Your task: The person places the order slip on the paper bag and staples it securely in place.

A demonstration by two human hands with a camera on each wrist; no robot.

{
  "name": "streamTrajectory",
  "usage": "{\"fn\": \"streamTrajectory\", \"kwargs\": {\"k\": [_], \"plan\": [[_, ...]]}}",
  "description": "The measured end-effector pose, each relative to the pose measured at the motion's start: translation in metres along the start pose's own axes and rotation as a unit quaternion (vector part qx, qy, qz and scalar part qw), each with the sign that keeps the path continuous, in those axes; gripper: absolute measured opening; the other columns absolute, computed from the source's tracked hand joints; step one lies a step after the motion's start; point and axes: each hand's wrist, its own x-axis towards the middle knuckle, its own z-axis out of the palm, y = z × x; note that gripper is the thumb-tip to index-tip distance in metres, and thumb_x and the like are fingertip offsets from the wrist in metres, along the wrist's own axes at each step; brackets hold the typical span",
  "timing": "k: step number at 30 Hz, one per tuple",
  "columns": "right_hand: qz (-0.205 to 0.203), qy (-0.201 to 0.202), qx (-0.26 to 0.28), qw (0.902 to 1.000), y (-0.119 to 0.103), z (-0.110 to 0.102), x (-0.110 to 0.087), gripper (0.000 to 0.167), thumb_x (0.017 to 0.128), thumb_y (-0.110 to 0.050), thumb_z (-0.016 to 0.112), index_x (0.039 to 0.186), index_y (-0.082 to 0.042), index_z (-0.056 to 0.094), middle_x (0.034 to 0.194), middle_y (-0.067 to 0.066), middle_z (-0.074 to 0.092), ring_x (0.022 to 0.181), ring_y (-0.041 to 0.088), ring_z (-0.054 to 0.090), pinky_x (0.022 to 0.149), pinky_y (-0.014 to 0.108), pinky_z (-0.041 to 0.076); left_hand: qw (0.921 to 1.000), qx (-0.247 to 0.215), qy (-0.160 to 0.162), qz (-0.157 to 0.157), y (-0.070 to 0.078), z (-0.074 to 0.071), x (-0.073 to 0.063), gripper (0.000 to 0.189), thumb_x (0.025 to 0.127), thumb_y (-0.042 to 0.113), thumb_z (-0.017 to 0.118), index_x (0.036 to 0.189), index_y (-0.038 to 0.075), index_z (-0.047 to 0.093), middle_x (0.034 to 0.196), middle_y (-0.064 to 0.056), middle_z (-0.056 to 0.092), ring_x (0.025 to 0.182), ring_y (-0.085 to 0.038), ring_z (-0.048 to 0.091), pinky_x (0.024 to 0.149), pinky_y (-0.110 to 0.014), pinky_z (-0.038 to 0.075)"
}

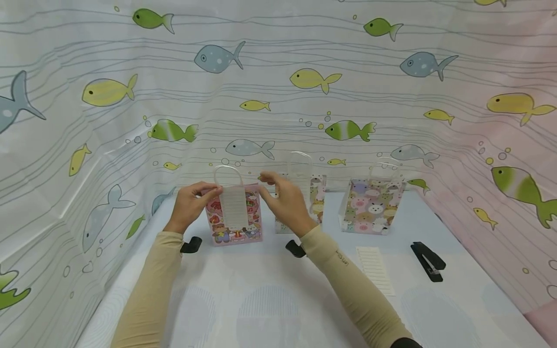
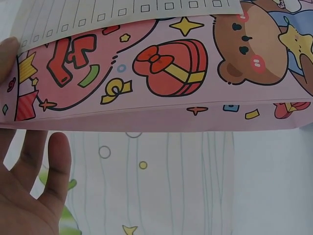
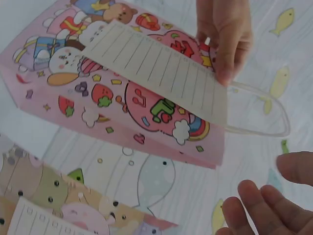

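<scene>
A pink gift bag (image 1: 255, 220) with cartoon bears and hearts stands on the table, its white handle (image 1: 228, 167) upright. Against its front lies a lined paper slip (image 1: 235, 208) with a column of small checkboxes. My left hand (image 1: 189, 205) pinches the slip and the bag's top edge together at the upper left, thumb in front in the right wrist view. Other left fingers (image 2: 58, 161) reach behind the bag. Just off the bag's upper right corner, my right hand (image 1: 289, 200) is held with fingers spread and nothing in it.
Behind my right hand stands an animal-print bag (image 1: 318, 198) with its own lined slip (image 3: 36, 220). Another animal-print bag (image 1: 373, 208) is farther right. In front of it lie a loose lined slip (image 1: 375, 270) and a black stapler (image 1: 428, 261). A fish-print curtain (image 1: 278, 111) surrounds the table.
</scene>
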Motion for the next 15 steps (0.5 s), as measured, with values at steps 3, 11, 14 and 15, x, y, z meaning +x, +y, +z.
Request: {"fn": "streamTrajectory", "kwargs": {"k": [3, 11, 14, 15], "plan": [[-0.006, -0.001, 0.001, 1.0000, 0.002, -0.010, -0.008, 0.039, 0.104, -0.034, 0.060, 0.138, -0.015, 0.061, 0.130, 0.000, 0.067, 0.118, 0.015, 0.062, 0.100, 0.039, 0.048, 1.0000, -0.001, -0.002, 0.000, -0.001, 0.000, 0.000, 0.018, 0.094, 0.027, 0.075, 0.107, 0.016, 0.079, 0.101, -0.001, 0.075, 0.085, -0.016, 0.058, 0.078, -0.037, 0.046], [-0.030, 0.001, -0.006, 0.9995, 0.014, -0.039, -0.031, 0.043, 0.103, -0.032, 0.062, 0.140, -0.010, 0.061, 0.135, 0.003, 0.065, 0.125, 0.018, 0.059, 0.104, 0.040, 0.046, 0.9999, 0.000, -0.002, -0.010, 0.000, -0.001, -0.001, 0.020, 0.094, 0.028, 0.074, 0.109, 0.015, 0.079, 0.100, -0.002, 0.074, 0.082, -0.017, 0.057, 0.073, -0.027, 0.045], [-0.031, 0.000, -0.025, 0.9992, 0.027, -0.052, -0.042, 0.043, 0.103, -0.032, 0.062, 0.140, -0.009, 0.061, 0.136, 0.004, 0.064, 0.126, 0.020, 0.058, 0.104, 0.042, 0.046, 0.9999, 0.002, -0.001, -0.014, -0.001, -0.001, -0.001, 0.021, 0.094, 0.030, 0.074, 0.109, 0.016, 0.079, 0.101, -0.001, 0.074, 0.082, -0.017, 0.056, 0.071, -0.026, 0.045], [-0.029, -0.001, -0.032, 0.9991, 0.033, -0.057, -0.046, 0.043, 0.103, -0.032, 0.062, 0.140, -0.009, 0.060, 0.136, 0.004, 0.064, 0.126, 0.020, 0.058, 0.103, 0.042, 0.047, 0.9999, 0.001, -0.002, -0.014, -0.001, -0.001, -0.001, 0.021, 0.094, 0.031, 0.074, 0.109, 0.016, 0.079, 0.101, -0.002, 0.074, 0.082, -0.017, 0.056, 0.071, -0.027, 0.045]]}}
